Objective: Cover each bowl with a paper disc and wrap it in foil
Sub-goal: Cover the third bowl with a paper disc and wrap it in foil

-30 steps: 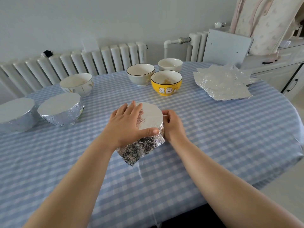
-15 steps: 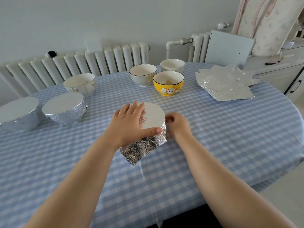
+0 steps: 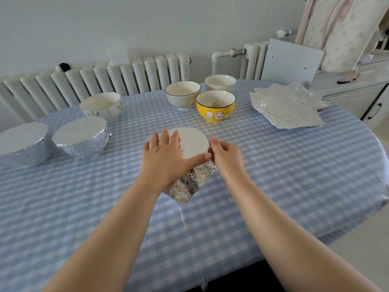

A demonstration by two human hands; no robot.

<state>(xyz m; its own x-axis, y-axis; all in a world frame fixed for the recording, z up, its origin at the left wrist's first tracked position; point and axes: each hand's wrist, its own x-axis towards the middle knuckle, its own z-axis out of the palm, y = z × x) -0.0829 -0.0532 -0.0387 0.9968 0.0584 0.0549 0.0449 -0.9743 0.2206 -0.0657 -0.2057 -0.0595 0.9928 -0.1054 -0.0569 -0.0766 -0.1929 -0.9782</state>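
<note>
- Head view, and I take the yellow bowl point(image 3: 215, 106) as my landmark. Far to its left, at the table's point(image 3: 294, 175) left edge, I see a foil-wrapped bowl point(image 3: 23, 147) with a white paper top.
- Left of the yellow bowl and nearer to me sits a second wrapped bowl point(image 3: 81, 137), just beside the first.
- Behind that one, still left of the yellow bowl, stands an uncovered cream bowl point(image 3: 101, 106) with a leaf pattern.
- In front of the yellow bowl, toward me, is the bowl being wrapped point(image 3: 189, 165): a paper disc point(image 3: 192, 142) covers its top and crumpled foil point(image 3: 187, 185) clings to its near side, one corner sticking out onto the cloth.
- My left hand point(image 3: 166, 159) lies spread over the disc's left part, fingers straight and thumb stretched along the near rim, pressing rather than gripping.
- My right hand point(image 3: 226, 157) is at the bowl's right rim, fingers curled; it seems to pinch the foil edge there, though I cannot tell for sure.
- Just behind-left of the yellow bowl is a grey bowl point(image 3: 182, 94) with a dark rim; behind it, a small white bowl point(image 3: 220, 82).
- Right of the yellow bowl lie loose foil sheets point(image 3: 288, 106), stacked.
</note>
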